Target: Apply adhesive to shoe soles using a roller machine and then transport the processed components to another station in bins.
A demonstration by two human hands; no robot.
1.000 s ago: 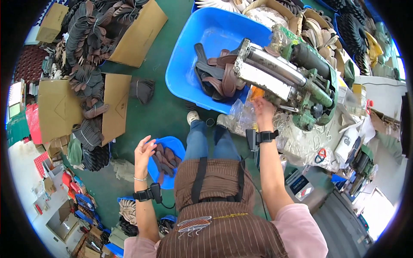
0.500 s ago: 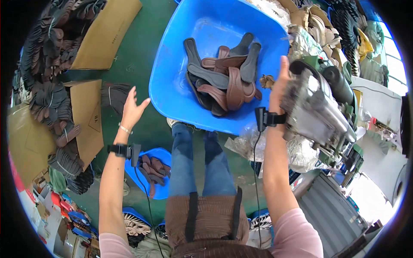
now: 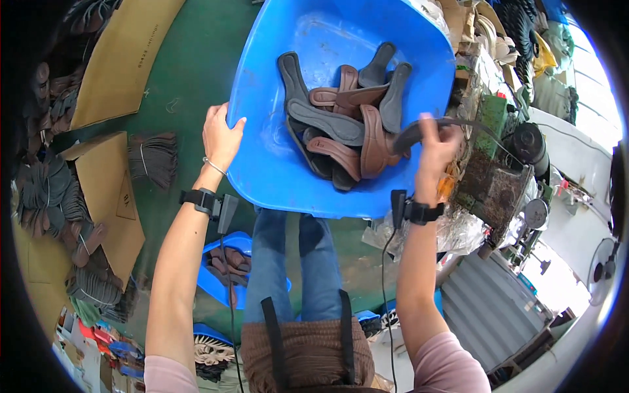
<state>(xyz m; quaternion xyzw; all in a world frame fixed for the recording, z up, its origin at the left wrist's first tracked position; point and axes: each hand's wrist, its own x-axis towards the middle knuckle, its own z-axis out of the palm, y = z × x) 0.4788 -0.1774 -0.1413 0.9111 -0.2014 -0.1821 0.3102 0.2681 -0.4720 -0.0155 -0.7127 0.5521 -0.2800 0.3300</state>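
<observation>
Crosswise in pinching right hand [image 3: 438, 152], dark insole [image 3: 407, 139], left hand [image 3: 221, 136] gripping blue tub rim [image 3: 238, 175]

A large blue tub [image 3: 265, 150] is filled with a loose heap of insole-like pieces, spread from the middle toward the edge nearest the person. Toward the left edge, an upright-lying grey piece [image 3: 293, 75] is seen; toward the right edge, a slanted grey piece [image 3: 395, 98]. Between them a long grey piece [image 3: 325, 121] is laid aslant, and brown pieces [image 3: 371, 144] are overlapped around it.
</observation>
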